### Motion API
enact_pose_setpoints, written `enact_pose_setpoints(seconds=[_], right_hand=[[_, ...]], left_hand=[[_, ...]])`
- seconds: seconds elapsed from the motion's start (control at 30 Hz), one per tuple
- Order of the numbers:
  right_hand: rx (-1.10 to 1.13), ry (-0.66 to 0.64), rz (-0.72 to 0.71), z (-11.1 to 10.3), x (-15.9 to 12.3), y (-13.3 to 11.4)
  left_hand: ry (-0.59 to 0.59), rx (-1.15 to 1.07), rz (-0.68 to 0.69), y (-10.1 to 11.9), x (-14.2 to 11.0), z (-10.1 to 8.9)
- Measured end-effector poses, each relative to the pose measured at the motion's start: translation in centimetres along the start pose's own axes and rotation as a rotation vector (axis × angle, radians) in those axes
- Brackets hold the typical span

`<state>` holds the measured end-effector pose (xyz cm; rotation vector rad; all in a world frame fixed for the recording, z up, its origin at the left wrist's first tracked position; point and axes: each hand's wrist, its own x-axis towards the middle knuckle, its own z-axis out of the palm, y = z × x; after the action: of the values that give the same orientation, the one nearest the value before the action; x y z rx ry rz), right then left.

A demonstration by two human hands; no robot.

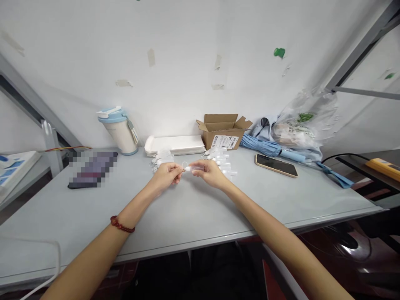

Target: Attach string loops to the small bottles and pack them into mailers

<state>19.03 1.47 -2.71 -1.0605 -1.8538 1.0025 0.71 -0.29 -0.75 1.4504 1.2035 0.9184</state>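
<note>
A small clear plastic bottle (196, 168) with a white neck and a thin white loop lies sideways between my hands, above the table. My right hand (212, 173) is closed around its clear body. The pinched fingers of my left hand (167, 175) meet the white neck end; the exact point of contact is too small to make out. Several similar clear bottles (229, 172) lie in a row just behind my right hand. Beyond my left hand is a pile of small white and clear pieces (162, 156), partly covered by that hand.
Along the wall stand a tumbler (121, 133), a stack of white envelopes (175, 143) and an open cardboard box (223, 135). A phone (276, 165), a blue umbrella (265, 146) and a plastic bag (303, 125) lie right. A dark, blurred flat item (93, 168) lies left on the grey table (193, 216).
</note>
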Motion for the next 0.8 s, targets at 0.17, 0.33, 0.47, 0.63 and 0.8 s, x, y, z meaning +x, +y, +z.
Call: enact_pose_setpoints(seconds=[0.17, 0.33, 0.47, 0.63, 0.8], right_hand=[[0.066, 0.001, -0.015, -0.2, -0.3, -1.1], [0.023, 0.045, -0.050, -0.6, -0.3, -1.6], [-0.003, 0.045, -0.050, -0.6, -0.2, -1.6], [0.050, -0.029, 0.024, -0.9, -0.2, -1.5], [0.047, 0.000, 0.022, -1.4, 0.0, -1.3]], left_hand=[[-0.010, -0.070, 0.004, 0.4, 0.1, -0.7], [0.008, -0.104, -0.001, 0.4, 0.3, -0.9], [0.004, -0.061, 0.036, 0.3, 0.3, -1.1], [0.060, -0.069, 0.064, 0.6, 0.2, -1.4], [0.074, -0.030, 0.061, 0.7, 0.3, -1.5]])
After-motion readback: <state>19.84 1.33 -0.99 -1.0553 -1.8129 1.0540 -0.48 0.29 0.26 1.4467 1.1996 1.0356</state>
